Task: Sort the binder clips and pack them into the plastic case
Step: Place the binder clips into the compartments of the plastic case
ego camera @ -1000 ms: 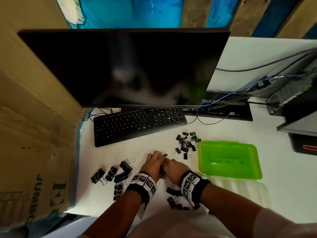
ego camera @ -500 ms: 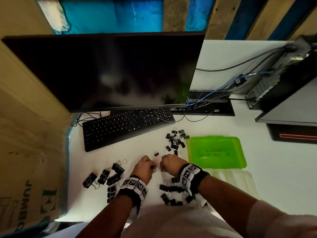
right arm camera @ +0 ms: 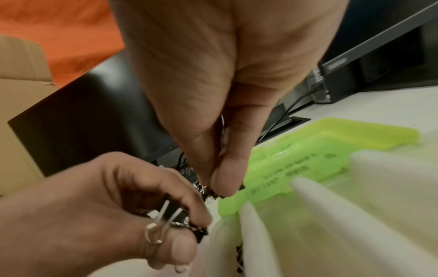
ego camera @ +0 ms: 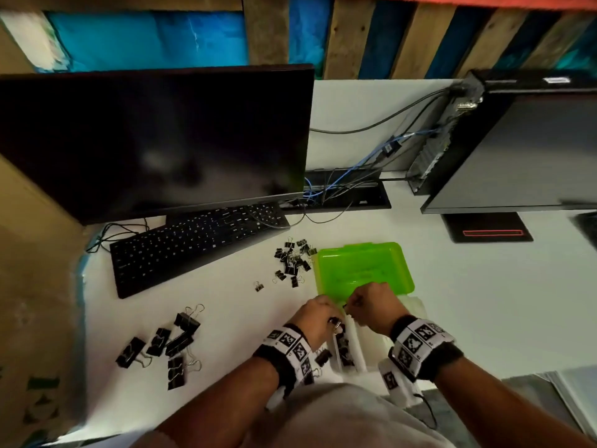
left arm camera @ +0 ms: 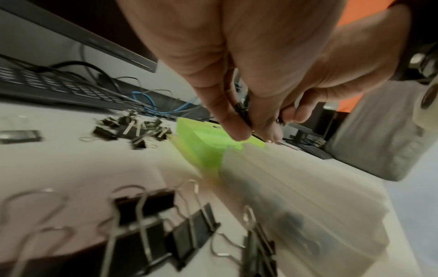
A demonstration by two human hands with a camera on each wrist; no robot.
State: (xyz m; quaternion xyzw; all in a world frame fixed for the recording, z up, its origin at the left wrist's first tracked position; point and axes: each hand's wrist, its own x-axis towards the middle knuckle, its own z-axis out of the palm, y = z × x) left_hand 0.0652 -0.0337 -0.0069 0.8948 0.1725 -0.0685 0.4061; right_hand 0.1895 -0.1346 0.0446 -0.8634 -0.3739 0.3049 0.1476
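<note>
The plastic case (ego camera: 381, 337) lies open on the white desk (ego camera: 484, 302) near its front edge, its green lid (ego camera: 365, 270) folded back toward the computer (ego camera: 517, 150) and its clear ribbed tray nearest the person. A few black clips already sit in the tray's left slot. Both hands hover over that left end, almost touching. The left hand (ego camera: 315, 318) is curled, thumb and forefinger pinching a binder clip (right arm camera: 170, 215) with its wire handles folded together. The right hand (ego camera: 371, 305) points fingers down and pinches a small clip (right arm camera: 227, 191) just above the lid's hinge edge.

A pile of small clips (ego camera: 292, 260) lies left of the lid, one stray clip (ego camera: 258, 286) beside it, and a group of big clips (ego camera: 164, 344) sits further left, below the keyboard (ego camera: 193, 244) and monitor (ego camera: 155, 140).

Half a second ago both hands were on the bare desk left of the case; they have since moved right, over the tray.
</note>
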